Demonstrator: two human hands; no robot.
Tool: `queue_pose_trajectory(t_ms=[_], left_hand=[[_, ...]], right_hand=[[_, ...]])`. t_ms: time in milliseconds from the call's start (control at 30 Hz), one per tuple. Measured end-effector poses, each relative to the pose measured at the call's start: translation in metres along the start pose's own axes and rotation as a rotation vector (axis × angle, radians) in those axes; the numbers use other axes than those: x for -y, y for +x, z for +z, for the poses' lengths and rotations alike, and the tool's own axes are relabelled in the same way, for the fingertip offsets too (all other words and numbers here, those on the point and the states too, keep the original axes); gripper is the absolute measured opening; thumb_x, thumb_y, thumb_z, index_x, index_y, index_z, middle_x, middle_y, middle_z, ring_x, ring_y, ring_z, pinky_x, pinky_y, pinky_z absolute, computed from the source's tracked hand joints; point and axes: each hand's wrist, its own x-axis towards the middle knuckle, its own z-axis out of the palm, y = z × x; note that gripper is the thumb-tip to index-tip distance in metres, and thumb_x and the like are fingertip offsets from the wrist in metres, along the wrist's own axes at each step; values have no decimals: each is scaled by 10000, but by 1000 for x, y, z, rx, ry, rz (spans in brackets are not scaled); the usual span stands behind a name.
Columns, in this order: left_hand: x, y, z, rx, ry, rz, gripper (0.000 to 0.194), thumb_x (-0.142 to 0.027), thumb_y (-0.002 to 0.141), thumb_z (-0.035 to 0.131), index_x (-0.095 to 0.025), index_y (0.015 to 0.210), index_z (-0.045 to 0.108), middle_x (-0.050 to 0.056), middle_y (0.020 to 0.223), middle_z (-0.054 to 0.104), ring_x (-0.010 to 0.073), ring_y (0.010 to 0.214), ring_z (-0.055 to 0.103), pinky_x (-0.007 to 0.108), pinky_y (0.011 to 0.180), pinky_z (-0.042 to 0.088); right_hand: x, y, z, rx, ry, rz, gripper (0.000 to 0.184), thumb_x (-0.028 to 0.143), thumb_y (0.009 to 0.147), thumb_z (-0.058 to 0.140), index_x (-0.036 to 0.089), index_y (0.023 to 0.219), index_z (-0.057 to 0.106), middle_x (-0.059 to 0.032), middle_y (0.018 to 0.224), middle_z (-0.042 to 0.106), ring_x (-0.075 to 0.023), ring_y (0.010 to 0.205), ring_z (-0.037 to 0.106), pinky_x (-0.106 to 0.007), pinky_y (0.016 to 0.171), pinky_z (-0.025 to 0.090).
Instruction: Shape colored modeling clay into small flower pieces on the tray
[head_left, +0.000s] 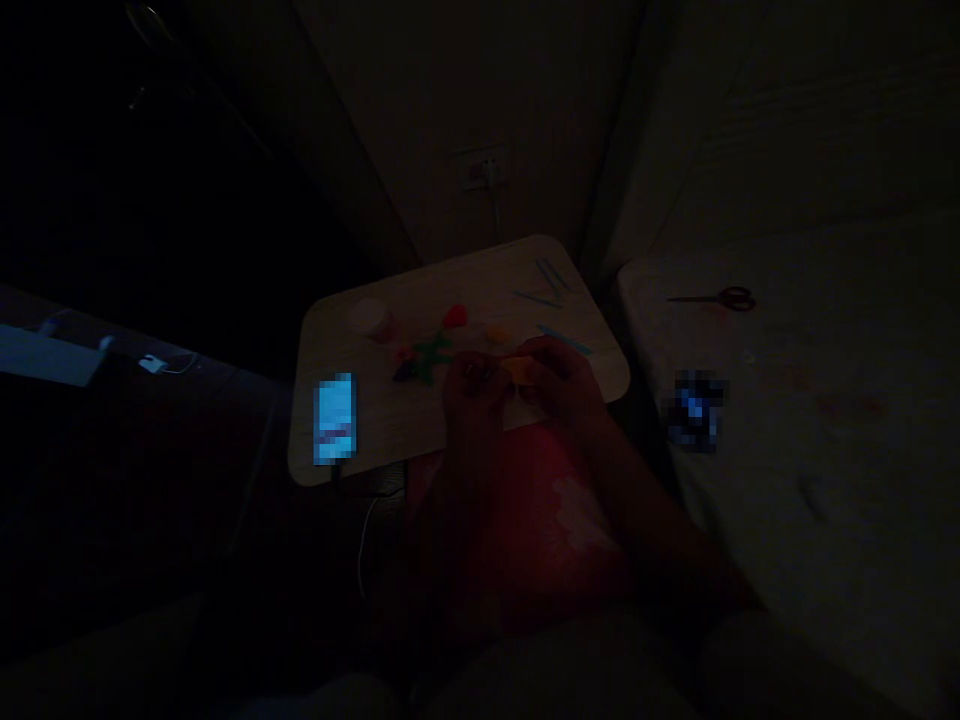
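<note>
The scene is very dark. Near the front edge of a small wooden-topped table (390,425), my left hand (474,390) and my right hand (559,372) meet around a small orange piece (519,370). It looks like soft modelling clay, though the dimness hides its exact kind. My right fingers close on its right side; my left fingers are curled at its left. Just beyond lies another yellow-orange piece (496,333). To the left are a green branching shape (433,357), a bright red piece (455,316) and a dark small lump (405,371).
A pale round container (370,318) stands at the table's back left. A lit, blurred phone-like screen (334,420) lies at front left. Thin bluish strips (551,282) lie at back right. Scissors (724,298) rest on the pale surface to the right. A wall socket (481,168) is behind.
</note>
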Motion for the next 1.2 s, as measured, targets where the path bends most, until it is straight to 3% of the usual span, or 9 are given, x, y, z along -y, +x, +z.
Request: queue_pose_trajectory(t_ms=[233,467,633,800,933,1067,1200], left_hand=[[-1,-1,0,27,-32,-94,517,-439,697,911,-242,845,457,-17,795,589,112,637,574,240,510,430],[-4,-4,3,-25,-103,-217,501,-390,678,925,-232,817,470,-35,747,602,101,595,585,232,499,429],[-9,-3,5,-113,-71,-219,565,-359,629,951,-216,744,417,-64,679,551,82,585,600,196,495,453],[-6,-4,7,-195,-14,-137,565,-367,650,941,-211,747,407,-69,700,573,88,634,674,193,563,530],[-3,-3,10,-292,27,-50,587,-346,614,958,-204,714,397,-79,674,574,86,606,670,198,570,556],[-7,-4,13,-362,88,55,589,-334,601,963,-201,684,396,-73,657,609,99,572,672,218,560,577],[-13,-8,20,-376,157,153,553,-329,627,948,-204,681,412,-62,646,643,129,590,703,247,580,600]], right_hand=[[2,-1,0,18,38,-16,451,534,717,914,241,918,636,45,743,618,-75,512,512,-216,470,452],[0,-1,-2,13,55,-15,420,505,754,900,253,915,606,56,746,590,-79,523,552,-201,453,462],[-1,0,-2,-54,-57,-121,339,464,799,871,243,861,622,39,764,599,-83,551,546,-215,485,481],[3,-4,-2,-160,-270,-298,207,375,840,841,242,826,683,3,842,613,-108,643,556,-225,494,487],[4,-9,-5,-132,-434,-397,48,303,913,765,259,896,754,-21,897,687,-131,698,634,-251,564,562],[4,-11,-7,-103,-567,-459,70,293,926,739,251,943,792,-47,942,761,-163,782,722,-299,697,635],[5,-11,-5,-124,-627,-502,82,310,919,738,236,912,773,-50,932,790,-167,816,753,-288,713,646]])
